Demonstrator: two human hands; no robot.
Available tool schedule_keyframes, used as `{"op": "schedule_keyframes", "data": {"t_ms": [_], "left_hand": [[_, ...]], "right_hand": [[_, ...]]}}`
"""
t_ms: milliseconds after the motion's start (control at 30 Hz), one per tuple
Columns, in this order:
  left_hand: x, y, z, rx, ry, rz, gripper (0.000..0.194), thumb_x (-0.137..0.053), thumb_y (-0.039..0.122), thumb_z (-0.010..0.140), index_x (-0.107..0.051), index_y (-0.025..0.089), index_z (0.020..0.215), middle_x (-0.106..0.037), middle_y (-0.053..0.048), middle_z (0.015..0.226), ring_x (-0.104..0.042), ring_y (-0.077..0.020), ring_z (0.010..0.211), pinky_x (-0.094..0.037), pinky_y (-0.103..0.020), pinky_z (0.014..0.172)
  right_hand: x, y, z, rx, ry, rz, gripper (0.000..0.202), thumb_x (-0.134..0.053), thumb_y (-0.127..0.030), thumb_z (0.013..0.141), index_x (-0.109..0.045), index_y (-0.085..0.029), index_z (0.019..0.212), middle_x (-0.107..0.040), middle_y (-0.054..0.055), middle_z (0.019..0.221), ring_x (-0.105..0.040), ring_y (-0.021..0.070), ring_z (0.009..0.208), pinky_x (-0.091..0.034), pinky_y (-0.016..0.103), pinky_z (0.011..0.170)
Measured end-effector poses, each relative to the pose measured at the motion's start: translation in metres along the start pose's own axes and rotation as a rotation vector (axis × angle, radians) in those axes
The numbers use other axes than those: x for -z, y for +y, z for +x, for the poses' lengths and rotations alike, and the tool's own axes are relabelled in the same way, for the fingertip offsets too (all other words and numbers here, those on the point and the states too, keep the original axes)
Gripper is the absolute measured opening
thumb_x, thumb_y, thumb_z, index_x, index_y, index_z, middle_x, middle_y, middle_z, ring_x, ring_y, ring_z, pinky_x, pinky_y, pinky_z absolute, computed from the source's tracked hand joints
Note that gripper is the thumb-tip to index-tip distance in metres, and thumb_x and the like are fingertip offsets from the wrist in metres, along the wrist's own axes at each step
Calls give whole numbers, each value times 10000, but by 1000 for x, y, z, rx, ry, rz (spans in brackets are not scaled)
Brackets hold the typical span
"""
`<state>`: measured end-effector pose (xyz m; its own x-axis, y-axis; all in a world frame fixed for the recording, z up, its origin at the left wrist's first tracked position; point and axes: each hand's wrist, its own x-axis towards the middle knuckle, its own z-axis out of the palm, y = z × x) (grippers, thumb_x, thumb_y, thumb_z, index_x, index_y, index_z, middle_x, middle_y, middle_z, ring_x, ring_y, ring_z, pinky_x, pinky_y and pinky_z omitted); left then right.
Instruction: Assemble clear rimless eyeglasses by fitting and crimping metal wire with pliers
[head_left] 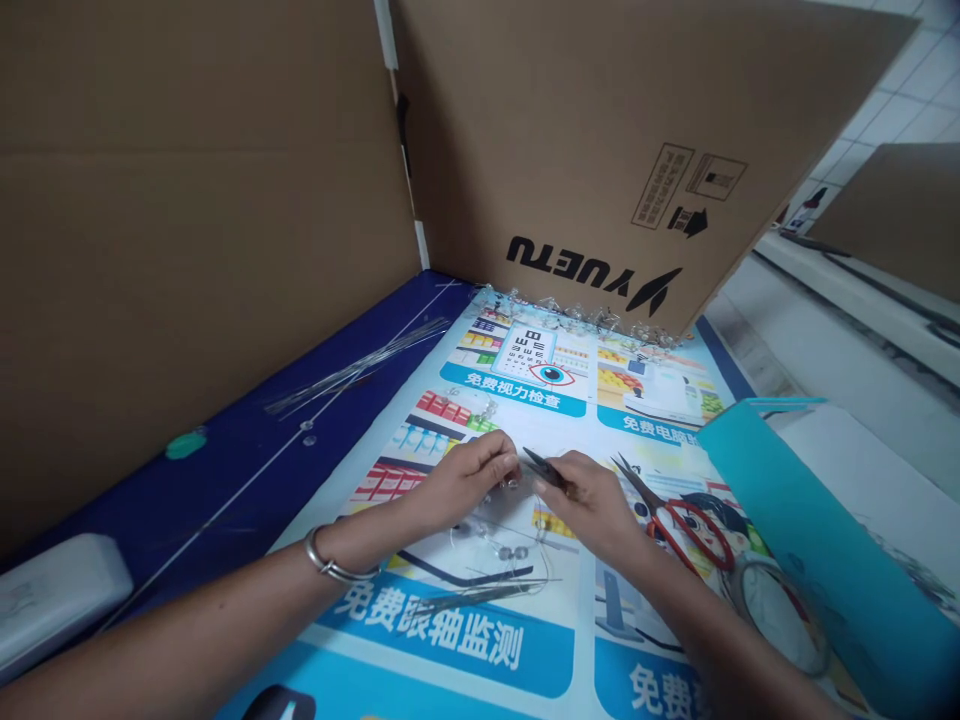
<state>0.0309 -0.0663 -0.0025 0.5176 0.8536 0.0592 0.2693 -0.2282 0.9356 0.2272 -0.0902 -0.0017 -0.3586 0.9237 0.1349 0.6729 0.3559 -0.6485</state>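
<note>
Near the middle of the printed sheet my left hand (480, 475) is closed, thumb and fingers pinching a small clear beaded piece (511, 484). My right hand (592, 500) wraps around dark pliers (543, 467), whose jaws point toward the left fingertips. Whether the jaws touch the piece I cannot tell. Below the hands, clear beads (514, 552) lie on the sheet with a thin curved wire or thread. Closer to me rests a small bundle of straight thin wires (480, 597). Red-handled scissors (686, 533) lie partly open just right of my right hand.
Cardboard walls (540, 130) stand behind and to the left (187, 200). Clear beaded pieces (577, 318) line the back. More wires (367, 365) and a green piece (186, 444) lie left. A tape roll (776, 615), teal box (795, 520) and white case (60, 595) flank my arms.
</note>
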Motion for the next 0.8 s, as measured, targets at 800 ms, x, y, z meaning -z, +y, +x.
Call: {"op": "schedule_keyframes", "data": {"t_ms": [800], "left_hand": [[4,0,-4,-218,241,213,185,-366,251,883,-514,159,822,-552,-18,774,-499,-115,722,-392,-238,665]], "right_hand": [[10,-2,-7,46,-8,-662,234,-433,-369,844,-577,-239,974,-555,54,853,-465,182,838,-286,291,724]]}}
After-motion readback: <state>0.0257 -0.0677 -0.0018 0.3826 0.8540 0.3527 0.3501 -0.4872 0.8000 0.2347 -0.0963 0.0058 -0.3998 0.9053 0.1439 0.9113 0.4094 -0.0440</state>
